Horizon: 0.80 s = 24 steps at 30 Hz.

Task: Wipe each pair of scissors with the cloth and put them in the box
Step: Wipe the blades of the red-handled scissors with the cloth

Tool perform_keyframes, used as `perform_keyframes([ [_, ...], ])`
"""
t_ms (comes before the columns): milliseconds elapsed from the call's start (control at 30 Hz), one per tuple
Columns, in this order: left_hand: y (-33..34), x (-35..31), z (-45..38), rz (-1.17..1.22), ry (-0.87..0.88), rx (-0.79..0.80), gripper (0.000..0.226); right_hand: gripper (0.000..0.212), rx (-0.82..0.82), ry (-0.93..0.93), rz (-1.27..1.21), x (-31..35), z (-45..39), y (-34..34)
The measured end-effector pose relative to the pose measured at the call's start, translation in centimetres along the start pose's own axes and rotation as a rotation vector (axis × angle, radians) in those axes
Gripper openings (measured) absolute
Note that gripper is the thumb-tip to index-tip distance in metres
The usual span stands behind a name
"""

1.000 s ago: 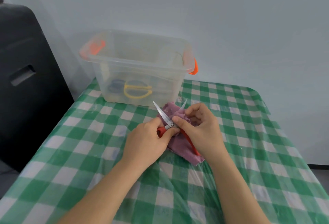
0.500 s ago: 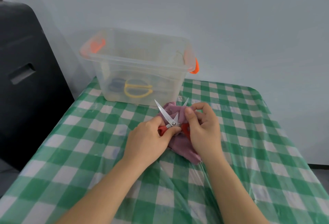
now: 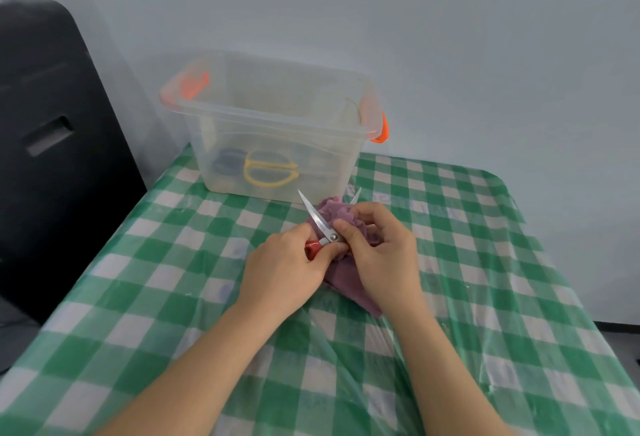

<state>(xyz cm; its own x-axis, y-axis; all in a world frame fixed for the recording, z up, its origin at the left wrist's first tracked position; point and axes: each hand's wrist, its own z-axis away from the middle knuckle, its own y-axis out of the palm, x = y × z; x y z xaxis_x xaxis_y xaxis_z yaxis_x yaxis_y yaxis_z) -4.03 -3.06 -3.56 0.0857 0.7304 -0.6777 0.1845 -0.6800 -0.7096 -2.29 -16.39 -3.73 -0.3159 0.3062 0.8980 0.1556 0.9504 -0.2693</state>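
Just one cam here, head-mounted, wide-angle, so no 2nd view to overlap with. It looks fwd and down across the bench (image 3: pixel 138 297) from the person's end, toward the pale wall (image 3: pixel 450 37) at the far side. Both forearms run up from the bottom edge, and the left hand (image 3: pixel 282 269) and right hand (image 3: pixel 384 255) sit close, roughly mid-frame. The clear box (image 3: pixel 277 131) is further out, at the bench's far edge near the wall. A dark chair (image 3: pixel 52 141) fills the left side. Straight lines bow a bit toward the edges, typical wide lens.
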Motion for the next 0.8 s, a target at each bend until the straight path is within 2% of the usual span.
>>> perform_keyframes([
  [100,-0.3,0.0,-0.2,-0.014,0.003,-0.005,0.037,0.009,-0.006,-0.051,-0.027,0.2,0.1,0.1],
  [233,-0.6,-0.1,-0.3,0.029,0.003,-0.005,0.039,0.017,0.012,-0.065,-0.010,0.1,-0.3,-0.3],
  [367,-0.5,0.0,-0.1,0.011,0.002,-0.002,0.040,0.016,0.052,-0.055,-0.040,0.1,-0.2,-0.6],
  [533,-0.3,-0.1,-0.2,0.027,-0.013,0.012,0.037,0.013,0.097,-0.049,-0.051,-0.1,-0.3,-0.5],
  [700,-0.2,0.0,-0.3,0.044,0.002,0.009,0.034,0.026,0.172,-0.080,0.052,0.1,-0.5,-1.3],
  [800,0.1,0.1,-0.3,0.054,0.023,0.021,0.025,0.024,0.131,-0.054,0.074,0.2,-0.5,-1.3],
])
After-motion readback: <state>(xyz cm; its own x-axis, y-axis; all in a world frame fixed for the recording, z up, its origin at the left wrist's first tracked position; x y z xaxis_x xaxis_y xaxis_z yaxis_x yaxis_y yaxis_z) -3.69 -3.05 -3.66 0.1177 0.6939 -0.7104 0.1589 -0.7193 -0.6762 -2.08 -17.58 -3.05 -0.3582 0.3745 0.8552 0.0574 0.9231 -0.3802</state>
